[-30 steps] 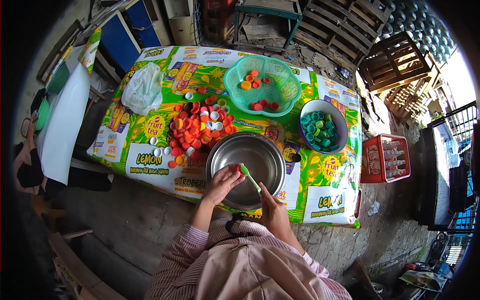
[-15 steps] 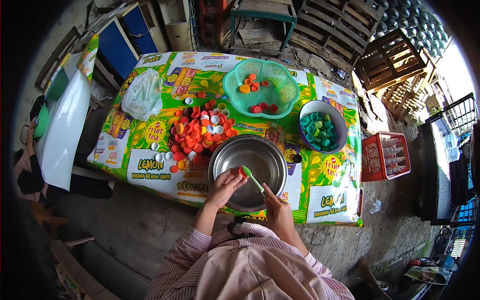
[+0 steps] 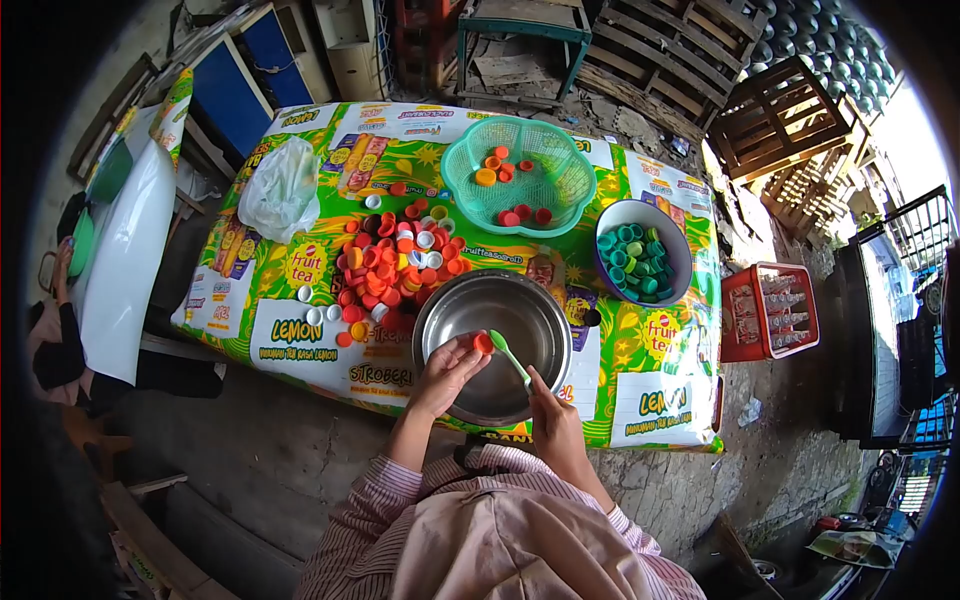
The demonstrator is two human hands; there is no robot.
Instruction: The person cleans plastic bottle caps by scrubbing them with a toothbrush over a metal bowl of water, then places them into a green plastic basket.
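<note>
Over the steel bowl at the table's front edge, my left hand pinches a red-orange bottle cap between its fingertips. My right hand is closed round the handle of a slim light-green tool with an oval head; its exact kind I cannot tell. The tool's head is right beside the cap. Left of the bowl lies a heap of loose caps, mostly red and orange with some white ones.
A mint-green basket holds several red and orange caps. Green caps fill a purple-rimmed bowl on the right. A plastic bag lies at the left. A red crate stands beyond the table. Another person's hand shows far left.
The cap in my left hand has turned slightly and sits just apart from the tool's head. The whole view has shifted a little; both hands keep their grip.
</note>
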